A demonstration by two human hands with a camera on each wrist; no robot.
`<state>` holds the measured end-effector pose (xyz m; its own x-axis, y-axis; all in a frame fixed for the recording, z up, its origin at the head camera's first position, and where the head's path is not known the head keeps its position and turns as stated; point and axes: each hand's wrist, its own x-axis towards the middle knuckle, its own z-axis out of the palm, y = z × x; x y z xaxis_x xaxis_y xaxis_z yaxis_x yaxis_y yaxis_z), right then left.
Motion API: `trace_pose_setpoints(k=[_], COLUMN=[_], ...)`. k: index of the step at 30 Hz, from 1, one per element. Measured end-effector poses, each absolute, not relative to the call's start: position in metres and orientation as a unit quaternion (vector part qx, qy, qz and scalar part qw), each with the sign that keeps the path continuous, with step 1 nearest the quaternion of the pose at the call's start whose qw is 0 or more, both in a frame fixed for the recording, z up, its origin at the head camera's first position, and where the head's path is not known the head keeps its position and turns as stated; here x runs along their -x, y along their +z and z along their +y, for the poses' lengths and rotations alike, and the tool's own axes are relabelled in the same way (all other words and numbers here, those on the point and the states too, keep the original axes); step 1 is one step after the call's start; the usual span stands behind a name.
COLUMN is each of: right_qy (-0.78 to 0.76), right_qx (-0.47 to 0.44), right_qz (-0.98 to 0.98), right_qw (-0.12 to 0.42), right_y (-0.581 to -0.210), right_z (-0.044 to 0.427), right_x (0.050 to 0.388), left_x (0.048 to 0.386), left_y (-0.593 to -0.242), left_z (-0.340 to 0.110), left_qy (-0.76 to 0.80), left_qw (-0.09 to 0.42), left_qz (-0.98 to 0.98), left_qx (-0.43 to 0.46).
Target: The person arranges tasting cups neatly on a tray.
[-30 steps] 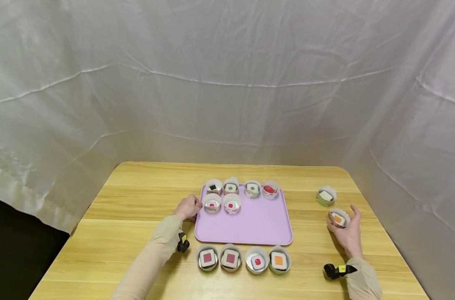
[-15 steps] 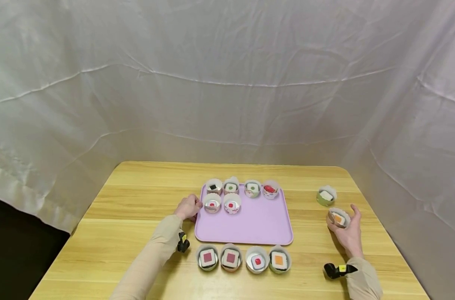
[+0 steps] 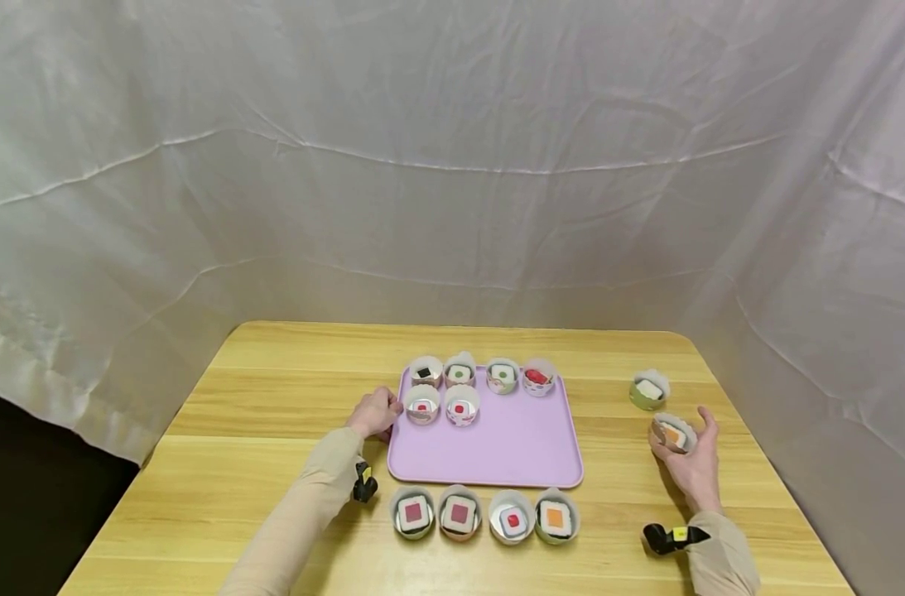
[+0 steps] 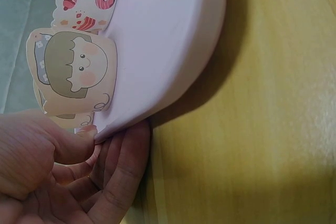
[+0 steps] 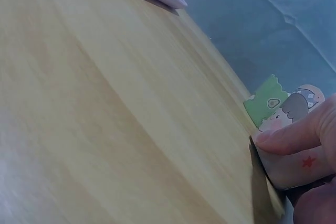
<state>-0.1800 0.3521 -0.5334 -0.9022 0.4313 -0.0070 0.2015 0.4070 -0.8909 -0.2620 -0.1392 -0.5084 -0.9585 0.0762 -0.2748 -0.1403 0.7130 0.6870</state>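
My left hand (image 3: 375,411) pinches the left rim of the lilac tray (image 3: 497,455); in the left wrist view the thumb lies on top of the rim and the fingers curl beneath it. Far to the right, my right hand (image 3: 694,472) grips a paper cup (image 3: 661,443) with an orange-centred sushi piece (image 3: 673,435) inside. The right wrist view has the thumb (image 5: 286,141) against the cup's printed side. Just behind it stands a green paper cup (image 3: 646,400) with a white piece. Several filled cups sit on the tray, among them a girl-face cup (image 4: 79,69) near my left thumb.
Along the tray's near edge, several sushi cups stand in a row on the wooden table (image 3: 258,463), including one with an orange centre (image 3: 555,517). A grey fabric curtain (image 3: 452,207) surrounds the table at the back and sides.
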Motion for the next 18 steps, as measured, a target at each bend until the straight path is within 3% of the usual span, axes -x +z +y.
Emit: trace_pose_setpoints(k=[11, 18], right_qy=[0.493, 0.488], right_qx=[0.191, 0.185], right_qz=[-0.839, -0.846], right_qw=[0.13, 0.112], right_y=[-0.534, -0.532], right_z=[0.348, 0.342], right_x=[0.184, 0.187], left_x=[0.261, 0.261], left_y=[-0.508, -0.507], left_z=[-0.139, -0.139], left_qy=[0.374, 0.379], left_qw=[0.142, 0.142], left_qz=[0.916, 0.914], left_qx=[0.018, 0.018])
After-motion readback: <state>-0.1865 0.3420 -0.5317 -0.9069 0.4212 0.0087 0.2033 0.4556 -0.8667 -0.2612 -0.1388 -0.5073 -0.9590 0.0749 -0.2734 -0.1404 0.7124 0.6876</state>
